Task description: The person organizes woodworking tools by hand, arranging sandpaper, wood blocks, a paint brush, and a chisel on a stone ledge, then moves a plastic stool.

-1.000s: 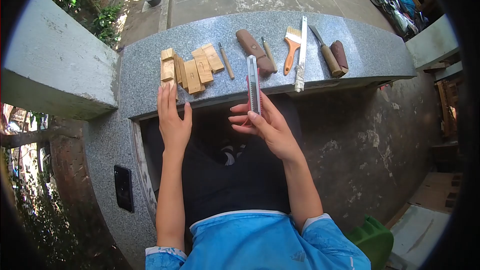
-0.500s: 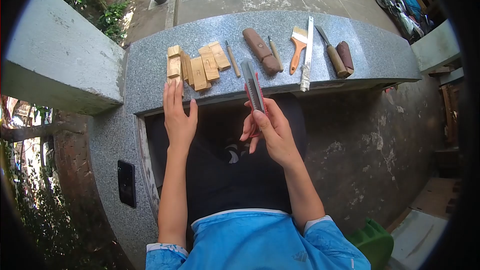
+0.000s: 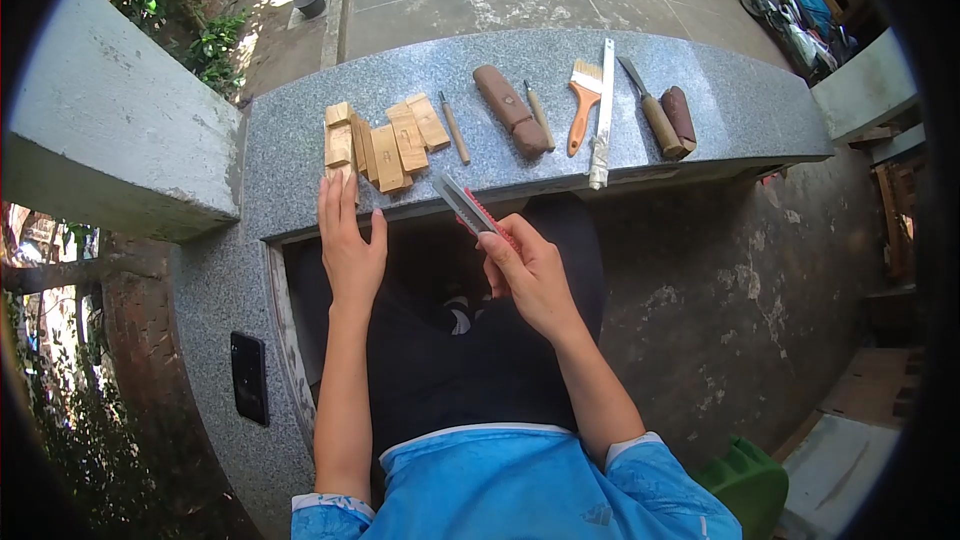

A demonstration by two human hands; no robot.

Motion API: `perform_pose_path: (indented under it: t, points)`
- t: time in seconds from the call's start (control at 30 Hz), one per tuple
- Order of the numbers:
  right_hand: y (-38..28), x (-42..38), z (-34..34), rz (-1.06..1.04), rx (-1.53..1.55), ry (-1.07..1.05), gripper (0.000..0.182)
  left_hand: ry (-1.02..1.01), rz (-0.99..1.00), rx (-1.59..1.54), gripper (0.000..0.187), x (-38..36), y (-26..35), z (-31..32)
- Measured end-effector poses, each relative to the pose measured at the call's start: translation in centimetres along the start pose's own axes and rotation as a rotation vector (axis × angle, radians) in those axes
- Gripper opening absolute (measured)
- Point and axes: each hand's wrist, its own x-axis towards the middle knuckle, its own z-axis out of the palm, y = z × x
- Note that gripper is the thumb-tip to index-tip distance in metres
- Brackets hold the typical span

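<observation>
My right hand is closed around a red and grey utility knife, its blade end pointing up and left, above my lap at the counter's front edge. My left hand lies with fingers stretched out, their tips on the near end of the leftmost wooden pieces. Just right of those fingers several pale wooden blocks lean together in a row. A slim wooden-handled tool lies beyond the knife, beside the blocks.
On the grey granite counter lie a brown clay-like lump, another slim tool, a paintbrush, a metal ruler, a wooden-handled knife and a brown roll. A phone rests on the left ledge.
The utility knife has swung from nearly upright to a leftward tilt as my right hand moved slightly left. My left hand stays at the wooden pieces; the view has shifted slightly.
</observation>
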Motion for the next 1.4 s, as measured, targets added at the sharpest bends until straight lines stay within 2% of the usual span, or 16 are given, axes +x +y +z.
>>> perform_pose_path:
  t: [0.3,0.47,0.57,0.6,0.7,0.73,0.77,0.83,0.9,0.97,1.03,1.1,1.17,1.23,1.33,1.4]
  points:
    - [1.9,0.9,0.6,0.072,0.01,-0.044,0.032,0.021,-0.038,-0.053,0.058,-0.1,-0.1,0.0]
    - [1.7,1.4,1.9,0.085,0.099,-0.085,0.027,-0.019,-0.091,-0.143,0.061,0.3,-0.1,-1.5]
    - [0.1,3.0,3.8,-0.043,0.081,-0.072,0.032,0.001,-0.132,-0.188,0.062,0.6,0.1,-2.6]
    - [-1.0,3.5,4.7,-0.116,0.032,-0.067,0.035,-0.002,-0.169,-0.29,0.062,0.7,0.7,-3.3]
    - [-3.5,4.2,7.8,-0.36,-0.167,-0.144,0.051,0.004,-0.471,-1.304,0.061,1.1,3.0,-5.7]
    - [-4.2,4.1,8.5,-0.488,-0.393,-0.194,0.052,0.012,-0.63,-1.597,0.056,1.0,3.6,-6.6]
    - [-4.9,3.9,9.1,-0.615,-0.617,-0.24,0.054,0.032,-0.659,-1.63,0.054,0.8,3.4,-6.8]
    - [-4.4,3.2,10.7,-0.669,-0.712,-0.283,0.054,0.06,-0.711,-1.694,0.05,0.6,2.5,-6.7]
    - [-3.7,2.4,10.9,-0.666,-0.753,-0.32,0.055,0.144,-0.779,-1.588,0.042,0.2,0.7,-6.6]
    - [-2.8,1.9,10.4,-0.606,-0.744,-0.344,0.054,0.025,-0.751,-1.425,0.039,-0.3,-2.5,-6.5]
    - [-1.5,1.7,9.2,-0.561,-0.721,-0.336,0.05,-0.045,-0.767,-0.962,0.041,0.6,-4.2,-7.0]
    - [-0.6,1.5,7.2,-0.484,-0.699,-0.301,0.047,-0.015,-0.612,-0.414,0.048,1.4,-6.1,-6.5]
    - [0.3,1.9,5.4,-0.516,-0.724,-0.224,0.045,0.067,-0.404,-0.184,0.056,2.0,-10.7,-4.0]
    - [0.0,2.5,3.2,-0.569,-0.756,-0.139,0.044,-0.045,-0.483,-0.075,0.059,3.6,-10.5,-4.6]
    - [-2.1,3.4,-1.4,-0.519,-0.744,0.05,0.042,-0.095,-0.379,0.097,0.062,4.0,-13.3,-3.1]
    - [-2.4,4.5,-5.2,-0.612,-0.725,0.257,0.039,-0.058,-0.324,0.168,0.063,3.9,-12.6,-2.9]
